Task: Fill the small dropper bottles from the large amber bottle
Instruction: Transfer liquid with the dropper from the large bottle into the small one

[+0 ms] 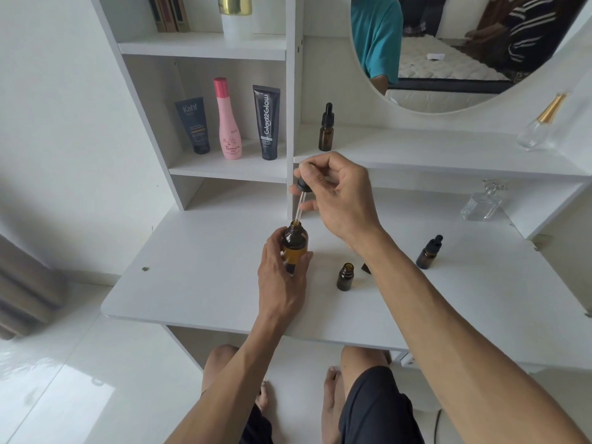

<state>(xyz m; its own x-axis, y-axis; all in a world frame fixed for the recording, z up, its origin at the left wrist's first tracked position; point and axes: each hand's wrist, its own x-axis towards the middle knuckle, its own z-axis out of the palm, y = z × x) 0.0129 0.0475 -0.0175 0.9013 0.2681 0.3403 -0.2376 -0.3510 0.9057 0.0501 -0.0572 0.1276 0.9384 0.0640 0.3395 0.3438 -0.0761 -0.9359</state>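
White tabletop [205, 283] sits close to the person, and both bare arms reach over it. On it, the left hand [280, 277] wraps its fingers round the large amber bottle [294, 246] and holds it upright. This bottle has no cap on. Just above it, the right hand [336, 193] pinches the black top of a dropper [301, 200] with its fingertips. The thin glass tube hangs straight down, and its tip is right at the mouth of the big bottle.

Beside the big bottle, a little to the right, stands a small open bottle [345, 277] with no cap. A small dark thing lies just past it, mostly hidden by the arm. Farther right stands a small capped bottle [429, 252] with a black dropper top. Past that, a clear glass bottle [482, 203] stands under the low shelf.

Higher up, a third dropper bottle [326, 128] stands on the shelf under the round mirror [448, 84]. In the shelf box to its left stand a dark tube [193, 126], a pink bottle [228, 120] and a black tube [267, 123].
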